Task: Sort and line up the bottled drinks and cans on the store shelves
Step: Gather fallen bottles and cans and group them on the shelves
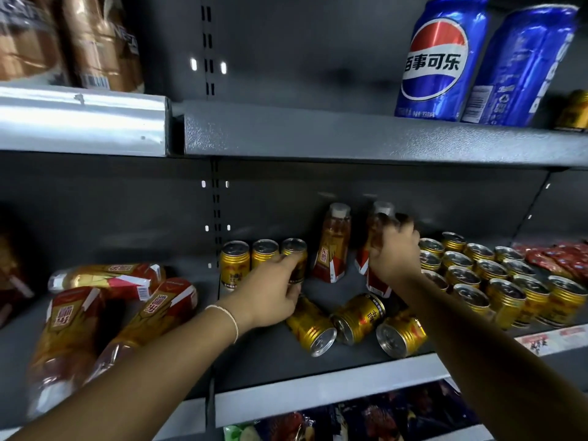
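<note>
On the middle shelf (pixel 254 358), three gold cans stand upright in a row at the back. My left hand (pixel 273 291) grips the rightmost of them, a gold can (pixel 294 249). My right hand (pixel 393 253) grips an upright gold-and-red bottle (pixel 377 224) near its top. A second upright bottle (pixel 332 246) stands between the two hands. Three gold cans (pixel 356 319) lie on their sides in front of the hands. Several upright gold cans (pixel 496 275) stand in rows to the right. Three gold-and-red bottles (pixel 105 300) lie on their sides at the left.
Two blue cola cans (pixel 442 58) stand on the upper shelf at right, with a small gold can (pixel 576 109) beside them. Brown bottles (pixel 73 39) stand at upper left. Red snack packets (pixel 556 256) lie at far right. Dark packets (pixel 366 421) fill the shelf below.
</note>
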Demonstrator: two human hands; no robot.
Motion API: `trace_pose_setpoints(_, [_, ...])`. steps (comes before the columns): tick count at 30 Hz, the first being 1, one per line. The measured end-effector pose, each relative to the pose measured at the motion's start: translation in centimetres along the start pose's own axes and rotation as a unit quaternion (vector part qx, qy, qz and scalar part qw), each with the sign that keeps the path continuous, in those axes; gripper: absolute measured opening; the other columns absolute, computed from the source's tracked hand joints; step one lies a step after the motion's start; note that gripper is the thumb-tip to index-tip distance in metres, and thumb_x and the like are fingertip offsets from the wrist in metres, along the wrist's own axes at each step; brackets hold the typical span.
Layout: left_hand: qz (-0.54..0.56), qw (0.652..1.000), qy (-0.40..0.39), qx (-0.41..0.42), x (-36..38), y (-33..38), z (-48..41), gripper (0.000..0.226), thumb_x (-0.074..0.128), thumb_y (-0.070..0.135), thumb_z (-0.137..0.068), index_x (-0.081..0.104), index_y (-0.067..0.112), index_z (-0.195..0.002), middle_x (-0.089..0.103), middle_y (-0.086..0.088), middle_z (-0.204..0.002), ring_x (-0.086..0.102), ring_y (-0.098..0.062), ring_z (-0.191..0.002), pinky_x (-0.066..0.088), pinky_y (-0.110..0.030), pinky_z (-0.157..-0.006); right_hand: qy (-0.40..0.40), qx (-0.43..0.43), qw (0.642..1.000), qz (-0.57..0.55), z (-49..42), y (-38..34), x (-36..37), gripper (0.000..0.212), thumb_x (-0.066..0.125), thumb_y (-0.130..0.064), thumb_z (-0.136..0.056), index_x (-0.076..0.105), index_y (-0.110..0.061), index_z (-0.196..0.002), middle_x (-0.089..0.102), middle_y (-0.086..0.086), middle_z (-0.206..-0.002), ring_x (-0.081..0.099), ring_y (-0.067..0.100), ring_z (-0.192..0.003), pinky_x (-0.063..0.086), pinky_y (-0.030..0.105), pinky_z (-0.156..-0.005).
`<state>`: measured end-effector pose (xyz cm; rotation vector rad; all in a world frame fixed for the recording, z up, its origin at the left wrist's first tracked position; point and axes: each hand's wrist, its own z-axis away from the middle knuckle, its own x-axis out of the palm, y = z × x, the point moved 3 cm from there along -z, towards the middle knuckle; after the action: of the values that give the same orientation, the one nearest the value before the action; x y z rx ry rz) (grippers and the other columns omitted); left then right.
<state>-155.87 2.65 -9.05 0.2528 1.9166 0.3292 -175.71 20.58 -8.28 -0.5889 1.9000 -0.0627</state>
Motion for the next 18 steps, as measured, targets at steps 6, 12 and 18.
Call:
trace_pose_setpoints(6, [-0.015, 0.993, 0.068, 0.1, -2.4, 2.0, 1.9, 0.026, 0.062, 0.001, -0.088, 0.061, -0.011, -0.111, 0.066, -0.028, -0.102, 0.065, -0.04, -0.087, 0.043, -0.039, -0.078, 0.066, -0.092, 0.988, -0.104, 2.5, -2.0, -2.5, 0.064, 0.069, -0.028, -0.09, 0.037, -0.025, -0.145, 0.024, 0.009, -0.153, 0.026, 0.036, -0.14, 0.036, 0.051, -0.113])
trace_pose_setpoints(12, [-0.051, 0.987, 0.089, 0.126, -4.1, 2.6, 3.5, 0.026, 0.08, -0.011, -0.066, 0.066, -0.015, -0.087, 0.069, -0.027, -0.079, 0.068, -0.035, -0.062, 0.041, -0.034, -0.079, 0.063, -0.146, 0.973, -0.165, 4.5, -7.5, -6.3, 0.074, 0.077, -0.036, -0.084, 0.032, -0.037, -0.143, 0.035, 0.004, -0.151, 0.048, 0.031, -0.129, 0.054, 0.045, -0.096])
trace_pose_setpoints(18, [0.031, 0.998, 0.06, -0.017, -5.9, -0.3, 4.0, 0.036, 0.062, 0.03, -0.09, 0.063, 0.01, -0.12, 0.067, -0.01, -0.113, 0.062, -0.029, -0.104, 0.051, -0.04, -0.091, -0.005, -0.103, 0.958, -0.267, 6.6, -13.2, -6.4, 0.031, 0.082, -0.038, -0.077, 0.052, -0.035, -0.071, 0.057, -0.021, -0.068, 0.054, -0.013, -0.062, 0.038, 0.006, -0.058])
